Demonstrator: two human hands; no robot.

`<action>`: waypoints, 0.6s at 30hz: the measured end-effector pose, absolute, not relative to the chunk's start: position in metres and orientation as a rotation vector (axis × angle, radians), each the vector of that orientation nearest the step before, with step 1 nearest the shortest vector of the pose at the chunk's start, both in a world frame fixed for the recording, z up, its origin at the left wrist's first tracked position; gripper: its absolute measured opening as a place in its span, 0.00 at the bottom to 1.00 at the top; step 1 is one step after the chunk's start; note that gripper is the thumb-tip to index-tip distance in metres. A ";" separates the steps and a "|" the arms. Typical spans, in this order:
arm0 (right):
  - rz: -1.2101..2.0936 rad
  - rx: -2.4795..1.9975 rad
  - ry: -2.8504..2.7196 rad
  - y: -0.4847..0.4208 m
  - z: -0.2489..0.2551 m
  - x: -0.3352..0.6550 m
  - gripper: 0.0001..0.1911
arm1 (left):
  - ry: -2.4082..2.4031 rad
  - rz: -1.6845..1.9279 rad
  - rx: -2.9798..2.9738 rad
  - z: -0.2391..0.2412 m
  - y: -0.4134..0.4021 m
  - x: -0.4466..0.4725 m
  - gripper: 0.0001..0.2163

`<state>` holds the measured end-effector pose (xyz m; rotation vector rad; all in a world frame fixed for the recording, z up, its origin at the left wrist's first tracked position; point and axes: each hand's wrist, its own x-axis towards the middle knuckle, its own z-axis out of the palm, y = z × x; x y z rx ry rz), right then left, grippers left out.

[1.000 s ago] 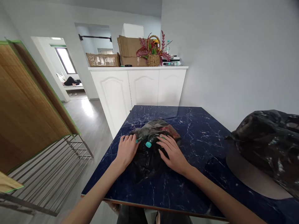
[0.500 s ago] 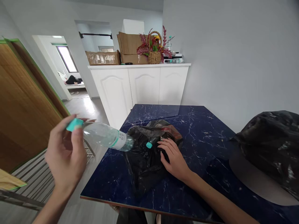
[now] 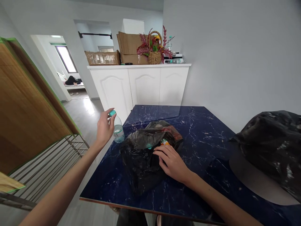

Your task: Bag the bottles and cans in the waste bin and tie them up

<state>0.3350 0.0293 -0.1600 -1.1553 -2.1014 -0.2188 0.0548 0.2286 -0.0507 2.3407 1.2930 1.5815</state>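
Note:
My left hand grips a clear plastic bottle by its teal cap, holding it upright at the left edge of the dark blue marble table. A black plastic bag lies on the table in front of me, its mouth open, with something orange showing inside. Resting on the bag is my right hand, fingers bent and pressing the plastic down.
A second, fuller black bag over a grey bin stands at the table's right. A metal rack and a wooden panel are at the left. White cabinets behind carry cardboard boxes and a flower basket.
My left hand pulled the bottle out of the bag, swung it out to the left, then brought it upright at the table's left edge. My right hand stayed on the bag.

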 end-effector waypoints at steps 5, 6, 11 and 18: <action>-0.405 -1.395 -2.406 0.054 -0.142 0.328 0.26 | 1.308 1.416 2.308 -0.050 0.235 0.055 0.27; -0.405 -1.394 -2.442 0.061 -0.138 0.326 0.26 | 1.315 1.391 2.295 -0.049 0.235 0.054 0.29; -0.394 -1.375 -2.591 0.090 -0.123 0.318 0.18 | 1.328 1.275 2.156 -0.053 0.234 0.044 0.35; -0.406 -1.284 -2.628 0.063 -0.105 0.337 0.11 | 1.398 1.567 2.256 -0.046 0.197 0.035 0.32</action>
